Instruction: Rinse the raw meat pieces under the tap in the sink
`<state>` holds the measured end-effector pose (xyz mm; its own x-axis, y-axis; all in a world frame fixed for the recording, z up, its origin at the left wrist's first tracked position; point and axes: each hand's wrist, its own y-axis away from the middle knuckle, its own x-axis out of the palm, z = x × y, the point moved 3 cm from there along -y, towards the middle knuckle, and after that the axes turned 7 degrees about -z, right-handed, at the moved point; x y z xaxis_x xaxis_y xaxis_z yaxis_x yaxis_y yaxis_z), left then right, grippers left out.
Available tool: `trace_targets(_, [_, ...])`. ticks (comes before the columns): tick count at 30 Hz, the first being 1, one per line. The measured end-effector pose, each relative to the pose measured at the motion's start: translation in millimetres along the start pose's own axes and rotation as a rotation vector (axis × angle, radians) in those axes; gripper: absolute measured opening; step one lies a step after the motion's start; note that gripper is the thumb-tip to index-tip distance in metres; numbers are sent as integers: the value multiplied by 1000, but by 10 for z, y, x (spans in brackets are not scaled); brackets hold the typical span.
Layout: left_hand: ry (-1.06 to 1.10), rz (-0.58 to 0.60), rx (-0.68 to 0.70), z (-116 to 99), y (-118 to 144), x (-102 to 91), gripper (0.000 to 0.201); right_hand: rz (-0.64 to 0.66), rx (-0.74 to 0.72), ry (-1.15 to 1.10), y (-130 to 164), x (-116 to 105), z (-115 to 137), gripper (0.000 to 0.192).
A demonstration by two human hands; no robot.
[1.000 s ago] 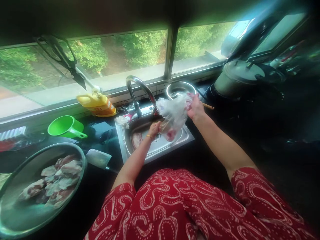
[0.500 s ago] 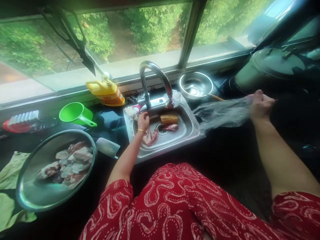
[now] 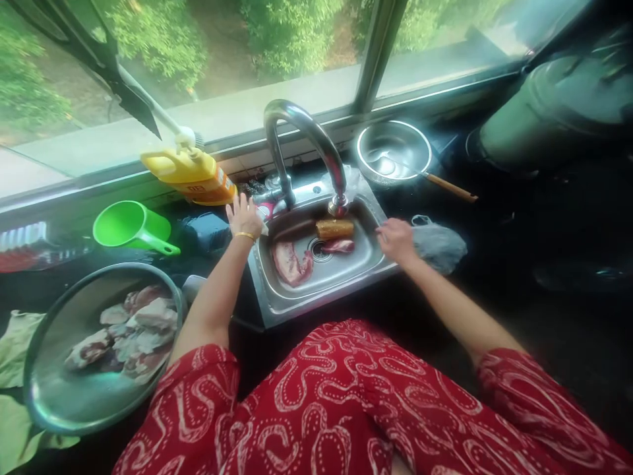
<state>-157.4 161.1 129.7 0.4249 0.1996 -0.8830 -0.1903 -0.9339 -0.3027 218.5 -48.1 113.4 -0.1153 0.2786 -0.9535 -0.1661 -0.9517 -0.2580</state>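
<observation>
My left hand (image 3: 243,216), fingers spread, is at the back left corner of the steel sink (image 3: 277,298). Partly behind it is a crumpled white item (image 3: 264,228) whose kind I cannot make out. Over the sink's right rim is my right hand (image 3: 397,241), its fingers loosely curled with nothing visible in them. Beside it, a clear plastic bag (image 3: 441,247) lies bunched on the counter. In the basin are a curved strip of raw meat (image 3: 291,265), a smaller meat piece (image 3: 338,246) and a brownish-yellow chunk (image 3: 335,229), near the drain.
A curved faucet (image 3: 306,112) arches over the sink. To the left are a large metal bowl (image 3: 47,389) with raw meat pieces (image 3: 143,330), a green dipper (image 3: 116,227) and a yellow jug (image 3: 192,177). At the back right are a strainer (image 3: 395,155) and a large pot (image 3: 548,112).
My right hand has let go of the plastic bag and moved left to the sink rim. My left hand has left the meat and moved up to the sink's back left corner, fingers spreading.
</observation>
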Motion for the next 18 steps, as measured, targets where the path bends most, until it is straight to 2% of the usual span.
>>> trace_targets(2, [3, -51, 3, -133, 150, -9, 54, 279, -27, -31, -51, 500, 265, 31])
trace_targets(4, [7, -45, 34, -275, 224, -2, 57, 486, 2, -24, -98, 908, 403, 33])
trace_targets(7, [8, 57, 44, -333, 176, 37, 61, 618, -10, -37, -167, 1285, 498, 39])
trace_targets(10, [10, 132, 3, -241, 121, 76, 62, 665, -24, -51, -226, 1482, 538, 42])
trace_targets(12, [21, 123, -41, -224, 191, 123, 60, 655, 80, -113, -266, 1569, 564, 42])
trace_targets(13, [36, 109, -69, -252, 270, 171, 59, 661, 192, -227, -277, 1610, 589, 40])
trace_targets(15, [106, 115, -132, -391, 507, 346, 54, 726, 458, -592, -262, 1691, 696, 35])
trace_targets(17, [250, 236, -210, -625, 816, 638, 47, 835, 638, -948, -215, 1738, 877, 30])
trace_targets(18, [348, 343, -259, -768, 980, 813, 43, 886, 676, -1057, -187, 1738, 971, 29])
